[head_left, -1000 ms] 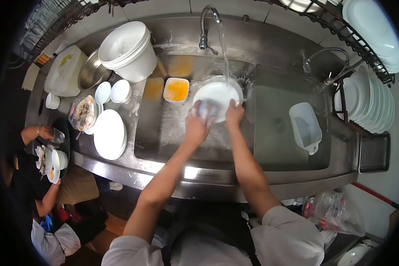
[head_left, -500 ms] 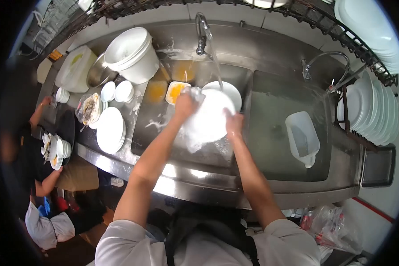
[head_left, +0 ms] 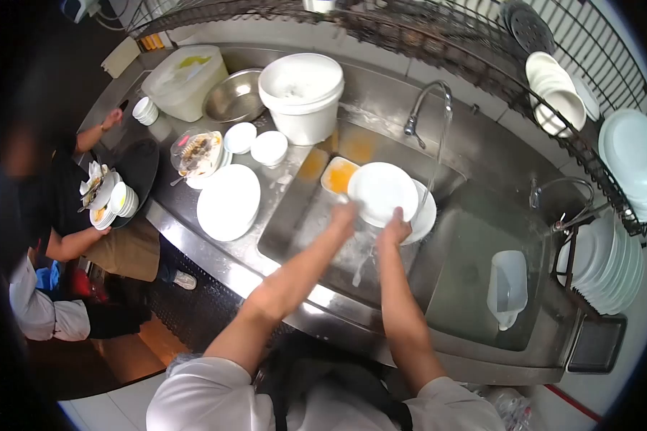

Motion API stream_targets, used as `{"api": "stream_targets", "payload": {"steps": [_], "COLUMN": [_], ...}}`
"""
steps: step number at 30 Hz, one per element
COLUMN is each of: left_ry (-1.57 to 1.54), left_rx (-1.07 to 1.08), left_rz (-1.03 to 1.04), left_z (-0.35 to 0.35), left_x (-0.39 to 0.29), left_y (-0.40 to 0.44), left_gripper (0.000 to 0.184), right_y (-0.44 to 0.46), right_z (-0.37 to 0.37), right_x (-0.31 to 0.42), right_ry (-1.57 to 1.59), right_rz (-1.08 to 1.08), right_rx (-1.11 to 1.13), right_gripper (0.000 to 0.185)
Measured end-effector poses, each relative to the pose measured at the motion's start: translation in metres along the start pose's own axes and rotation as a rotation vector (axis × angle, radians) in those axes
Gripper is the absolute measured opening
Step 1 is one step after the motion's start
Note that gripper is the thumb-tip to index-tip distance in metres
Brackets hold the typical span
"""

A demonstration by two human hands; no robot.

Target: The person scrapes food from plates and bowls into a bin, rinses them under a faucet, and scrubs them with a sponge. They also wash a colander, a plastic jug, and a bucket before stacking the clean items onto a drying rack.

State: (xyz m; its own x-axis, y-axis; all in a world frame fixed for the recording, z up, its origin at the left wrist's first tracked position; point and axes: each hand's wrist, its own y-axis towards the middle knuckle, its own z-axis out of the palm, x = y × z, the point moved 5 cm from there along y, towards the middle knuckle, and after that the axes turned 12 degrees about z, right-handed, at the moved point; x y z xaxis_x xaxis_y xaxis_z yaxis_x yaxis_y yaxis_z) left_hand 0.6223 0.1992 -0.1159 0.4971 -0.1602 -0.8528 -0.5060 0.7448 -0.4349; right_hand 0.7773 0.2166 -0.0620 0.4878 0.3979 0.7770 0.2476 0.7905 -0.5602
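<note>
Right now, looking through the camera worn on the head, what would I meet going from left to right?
A co-worker, stacked oval plates, a tall white bucket, a round plate held in the right hand, a pale tub in the water-filled basin, then upright plates.

Glossy white plates (head_left: 228,203); brushed metal sink (head_left: 474,266); matt plastic bucket (head_left: 303,108).
</note>
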Motion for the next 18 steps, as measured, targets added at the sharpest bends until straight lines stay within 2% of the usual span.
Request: {"api": "stream_targets", "payload": {"steps": [2,3,4,5,7,8,9,11,13,14,15,16,17,18], "left_ry": [0.345,0.626,0.575,0.576,0.820,0.843,0.818,0.944,1.029,1.092,1.178,1.287,1.269,1.338], "left_rx": [0.043,0.068,0.154,0.050,0.238,0.291,0.320,0.366,0.332,0.204,0.203,0.088,-0.058,-0.156], "left_rz": [0.424,0.495,0.774,1.111,0.952,0.834,0.847,0.912,0.818,0.648,0.627,0.638,0.522,0.456], "left_z": [-0.013,-0.012,0.000,0.012,0.023,0.015,0.001,-0.054,-0.126,-0.177,-0.227,-0.272,-0.309,-0.340], "left_x": [-0.124,-0.184,-0.240,-0.297,-0.364,-0.388,-0.407,-0.415,-0.398,-0.375,-0.351,-0.329,-0.309,-0.290], "left_y": [-0.012,-0.013,-0.019,-0.038,-0.025,-0.023,-0.031,-0.035,-0.049,-0.047,-0.039,-0.040,-0.047,-0.044], "left_gripper": [0.043,0.045,0.045,0.050,0.085,0.085,0.076,0.059,0.050,0.042,0.041,0.039,0.041,0.051], "right_y": [0.008,0.003,-0.009,-0.026,-0.058,-0.076,-0.092,-0.113,-0.138,-0.138,-0.135,-0.134,-0.136,-0.142], "right_z": [-0.001,0.010,0.020,0.030,0.065,0.087,0.106,0.140,0.169,0.182,0.192,0.200,0.210,0.220], "right_x": [-0.007,-0.007,-0.005,-0.008,-0.017,-0.023,-0.032,-0.054,-0.069,-0.083,-0.102,-0.120,-0.132,-0.140], "right_ry": [0.103,0.058,0.013,-0.037,-0.176,-0.236,-0.295,-0.468,-0.697,-0.823,-0.949,-1.008,-1.064,-1.241], "right_rz": [0.054,0.092,0.135,0.187,0.243,0.252,0.261,0.117,0.041,-0.033,-0.107,-0.153,-0.203,-0.261], "right_rx": [0.060,0.138,0.213,0.286,0.433,0.497,0.562,0.634,0.636,0.629,0.617,0.627,0.633,0.628], "right_gripper": [0.031,0.032,0.033,0.034,0.038,0.037,0.035,0.032,0.030,0.033,0.037,0.042,0.046,0.053]}}
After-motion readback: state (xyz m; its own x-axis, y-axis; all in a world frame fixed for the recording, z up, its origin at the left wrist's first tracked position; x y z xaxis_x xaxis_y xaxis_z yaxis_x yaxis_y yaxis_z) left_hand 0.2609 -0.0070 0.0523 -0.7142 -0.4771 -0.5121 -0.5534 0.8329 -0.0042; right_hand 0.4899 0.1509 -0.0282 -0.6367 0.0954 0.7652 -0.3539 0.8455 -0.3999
